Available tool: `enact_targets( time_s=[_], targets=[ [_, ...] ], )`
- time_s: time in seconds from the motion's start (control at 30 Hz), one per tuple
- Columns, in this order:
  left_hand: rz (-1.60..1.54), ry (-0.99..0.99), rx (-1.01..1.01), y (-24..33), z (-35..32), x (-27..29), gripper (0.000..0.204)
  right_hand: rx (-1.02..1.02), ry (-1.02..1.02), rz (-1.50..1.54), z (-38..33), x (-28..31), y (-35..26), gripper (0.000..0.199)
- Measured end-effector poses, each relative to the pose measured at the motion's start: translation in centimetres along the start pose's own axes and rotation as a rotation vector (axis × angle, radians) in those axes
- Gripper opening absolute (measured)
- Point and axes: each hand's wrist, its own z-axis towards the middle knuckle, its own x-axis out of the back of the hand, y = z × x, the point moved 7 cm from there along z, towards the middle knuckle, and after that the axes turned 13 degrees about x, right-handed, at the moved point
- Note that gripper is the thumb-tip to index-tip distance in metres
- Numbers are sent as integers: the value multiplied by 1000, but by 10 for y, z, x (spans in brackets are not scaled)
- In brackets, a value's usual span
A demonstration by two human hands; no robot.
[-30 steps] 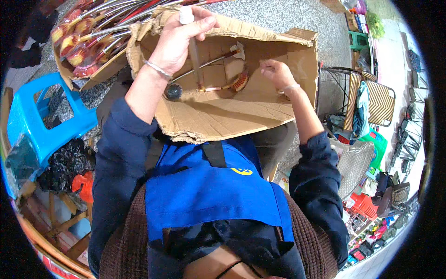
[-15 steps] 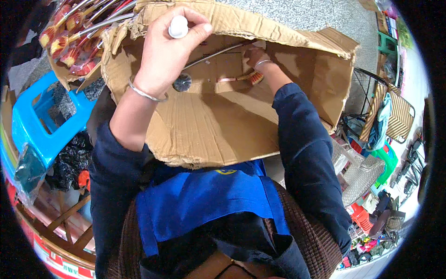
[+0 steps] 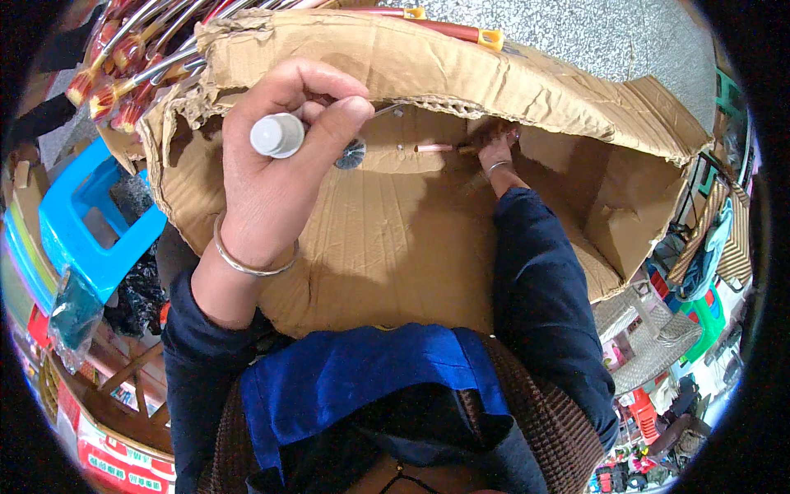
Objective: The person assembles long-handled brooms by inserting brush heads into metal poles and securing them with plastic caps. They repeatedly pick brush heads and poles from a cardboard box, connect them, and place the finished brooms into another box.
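1. While the L hand (image 3: 288, 156) is over the L part of the cardboard box (image 3: 428, 272), the R hand (image 3: 499, 144) is inside it, near the far wall.
2. L hand state: fingers curled, thumb folded in toward the index finger, closed round a white cap (image 3: 277, 136). Cap end faces up; the part below is hidden by the hand.
3. R hand state: in shadow, at the R end of a slim brown handle (image 3: 467, 150). Cannot tell if fingers are gripping it or only touching.
4. Handle pos.: inside box, lying approx. crosswise, w/ a pale pink section (image 3: 432, 148) at its L end.
5. Round brush (image 3: 351, 154): dark bristles, inside box, just R of the L hand. A thin metal rod (image 3: 387, 109) shows nearby, below the torn far rim.
6. Wrists: 1 bangle (image 3: 247, 267) on L, 1 bracelet (image 3: 496, 166) on R.
7. Box pos.: open side toward the wearer, near edge beside the blue apron (image 3: 370, 366).
8. Beyond far rim: 2 red handles w/ yellow ends (image 3: 461, 32), on speckled floor (image 3: 609, 49).
9. Box L side: blue stool (image 3: 70, 235); bundled brushes (image 3: 123, 90), upr. L.
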Motion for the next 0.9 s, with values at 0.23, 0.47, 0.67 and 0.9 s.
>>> enact_targets(
  time_s=[0.23, 0.47, 0.67, 0.9],
  targets=[
    [25, 59, -25, 3, 0, 3, 3, -134, 66, 240, 9, 32, -8, 37],
    [-44, -35, -96, 1, -3, -3, 3, 182, -63, 909, -44, 165, -32, 60],
    [-45, -111, -213, 3, -8, 2, 6, 434, 401, 1502, -169, 296, -21, 56],
    [80, -485, -301, 6, -37, -33, 31, 228, 1062, 1375, -298, 355, -35, 58]
  ],
)
